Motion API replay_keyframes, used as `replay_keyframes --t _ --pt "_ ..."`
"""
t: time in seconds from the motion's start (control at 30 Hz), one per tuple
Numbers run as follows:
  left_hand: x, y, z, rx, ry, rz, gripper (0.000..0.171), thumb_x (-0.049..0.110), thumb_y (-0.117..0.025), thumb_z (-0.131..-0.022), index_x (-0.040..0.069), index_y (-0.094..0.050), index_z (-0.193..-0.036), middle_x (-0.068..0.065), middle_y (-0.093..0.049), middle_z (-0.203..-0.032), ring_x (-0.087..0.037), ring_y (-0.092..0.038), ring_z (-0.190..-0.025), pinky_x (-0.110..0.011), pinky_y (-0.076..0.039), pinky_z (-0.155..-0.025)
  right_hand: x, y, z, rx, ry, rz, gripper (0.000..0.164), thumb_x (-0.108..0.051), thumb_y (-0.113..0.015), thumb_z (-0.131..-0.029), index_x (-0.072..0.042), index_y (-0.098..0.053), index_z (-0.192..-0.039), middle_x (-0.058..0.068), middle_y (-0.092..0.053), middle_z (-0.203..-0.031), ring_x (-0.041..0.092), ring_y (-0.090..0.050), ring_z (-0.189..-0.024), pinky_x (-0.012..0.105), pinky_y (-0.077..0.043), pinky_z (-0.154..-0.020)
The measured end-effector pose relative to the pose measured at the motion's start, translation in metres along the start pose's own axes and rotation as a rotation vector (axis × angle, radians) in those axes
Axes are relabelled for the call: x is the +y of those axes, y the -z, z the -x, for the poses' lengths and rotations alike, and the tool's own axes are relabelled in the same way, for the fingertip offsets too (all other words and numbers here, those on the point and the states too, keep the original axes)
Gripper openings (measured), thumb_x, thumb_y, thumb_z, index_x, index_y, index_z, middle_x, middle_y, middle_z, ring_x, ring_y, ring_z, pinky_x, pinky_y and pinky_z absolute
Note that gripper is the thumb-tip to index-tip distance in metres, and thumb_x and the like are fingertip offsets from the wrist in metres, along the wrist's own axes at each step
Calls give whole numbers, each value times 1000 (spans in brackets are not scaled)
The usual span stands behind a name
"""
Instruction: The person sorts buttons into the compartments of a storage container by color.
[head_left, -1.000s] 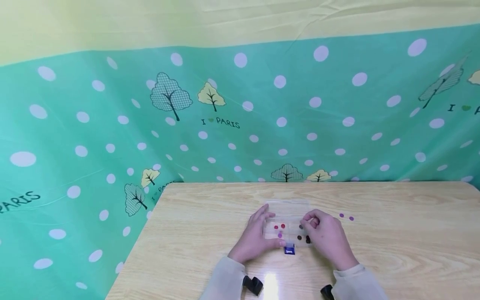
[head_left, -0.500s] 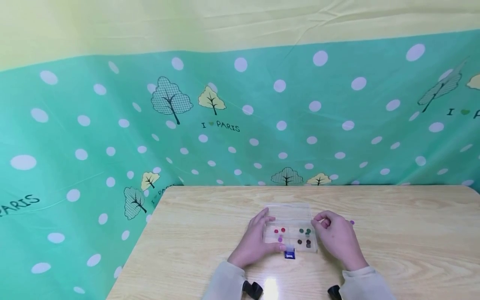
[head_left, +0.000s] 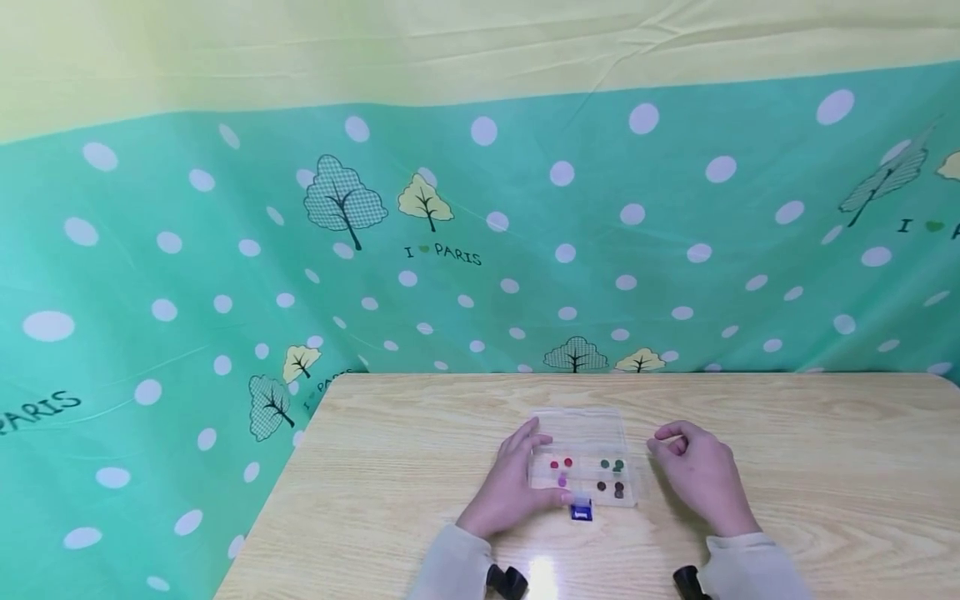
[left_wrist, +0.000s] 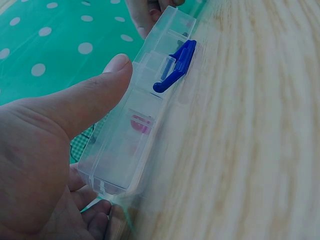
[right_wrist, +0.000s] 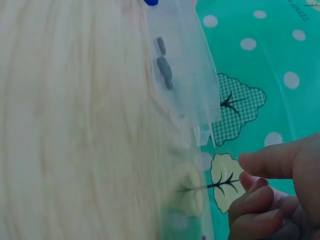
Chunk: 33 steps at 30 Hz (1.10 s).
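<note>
A clear plastic box (head_left: 632,492) with a blue latch (head_left: 581,511) stands on the table, its clear lid (head_left: 581,427) swung back. Inside, small round button-like pieces lie in separate compartments: red pieces (head_left: 567,462) and a purple piece (head_left: 562,482) on the left, green pieces (head_left: 604,464) and dark pieces (head_left: 602,486) on the right. My left hand (head_left: 513,483) holds the box by its left end, thumb at the front, fingers behind. Beyond the right end, my right hand (head_left: 701,475) hovers with bent fingers, thumb and index slightly apart; nothing shows between them.
The light wooden table (head_left: 405,467) runs to a green dotted cloth (head_left: 450,317) hung along its back and left. A small purple spot (right_wrist: 204,237) shows at the bottom of the right wrist view.
My right hand has drawn away from the box's green compartment and moved right, covering the purple pieces seen on the table earlier. The left hand keeps its place on the box.
</note>
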<state>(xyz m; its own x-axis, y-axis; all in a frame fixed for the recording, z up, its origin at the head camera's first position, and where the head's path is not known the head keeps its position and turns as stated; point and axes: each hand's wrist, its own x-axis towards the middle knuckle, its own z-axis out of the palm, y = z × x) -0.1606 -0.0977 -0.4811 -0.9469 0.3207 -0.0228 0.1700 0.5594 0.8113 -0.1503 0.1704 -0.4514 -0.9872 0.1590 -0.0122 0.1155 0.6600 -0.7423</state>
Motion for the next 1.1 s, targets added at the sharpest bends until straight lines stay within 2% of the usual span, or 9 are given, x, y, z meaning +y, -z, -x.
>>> replay_keyframes --t 0.23,0.5,0.6,0.77,0.9,1.03,1.1 --pt "0 0 0 -3 -1 -1 86 48 -88 -70 17 -52 -142 3 -19 -167 -30 -19 -151 -63 -27 -116 7 3 -3 -14 -26 6 30 -21 -62 -97 3 -64 -114 8 -59 -83 21 -49 -66 32 -40 -58" --pt "-1 -1 1 -11 -16 0 85 47 -87 -71 15 -52 -143 1 -19 -167 -32 -20 -151 -63 -26 -116 14 9 -5 -38 -88 62 37 -24 -61 -97 4 -61 -121 13 -63 -94 26 -56 -82 33 -42 -64" --pt "0 -1 1 -10 -16 -2 86 47 -87 -71 15 -52 -143 1 -20 -167 -31 -20 -151 -63 -26 -115 16 11 -6 -48 -82 72 38 -23 -62 -96 4 -60 -123 17 -66 -97 28 -60 -84 38 -47 -67" --pt "1 -1 1 -10 -11 -10 88 48 -87 -71 15 -51 -144 1 -20 -167 -31 -20 -151 -62 -27 -116 20 13 -7 -47 -73 84 40 -24 -61 -97 5 -58 -124 22 -68 -101 27 -63 -82 41 -50 -67" --pt "2 0 1 -3 -7 -16 88 48 -87 -70 15 -51 -143 2 -20 -167 -30 -20 -151 -62 -27 -116 21 12 -8 -41 -86 78 41 -25 -60 -98 5 -57 -126 23 -67 -101 26 -60 -79 37 -47 -63" --pt "1 0 1 0 -9 -12 88 47 -88 -70 15 -51 -143 2 -20 -166 -30 -20 -151 -61 -27 -116 24 12 -10 -35 -97 67 42 -24 -60 -98 6 -55 -127 25 -66 -101 32 -60 -84 43 -49 -68" --pt "1 0 1 -2 -12 -8 87 46 -88 -70 15 -51 -143 1 -20 -167 -31 -20 -151 -61 -27 -116 26 11 -10 -31 -101 63 42 -24 -60 -98 6 -55 -127 27 -65 -104 37 -62 -92 49 -51 -74"
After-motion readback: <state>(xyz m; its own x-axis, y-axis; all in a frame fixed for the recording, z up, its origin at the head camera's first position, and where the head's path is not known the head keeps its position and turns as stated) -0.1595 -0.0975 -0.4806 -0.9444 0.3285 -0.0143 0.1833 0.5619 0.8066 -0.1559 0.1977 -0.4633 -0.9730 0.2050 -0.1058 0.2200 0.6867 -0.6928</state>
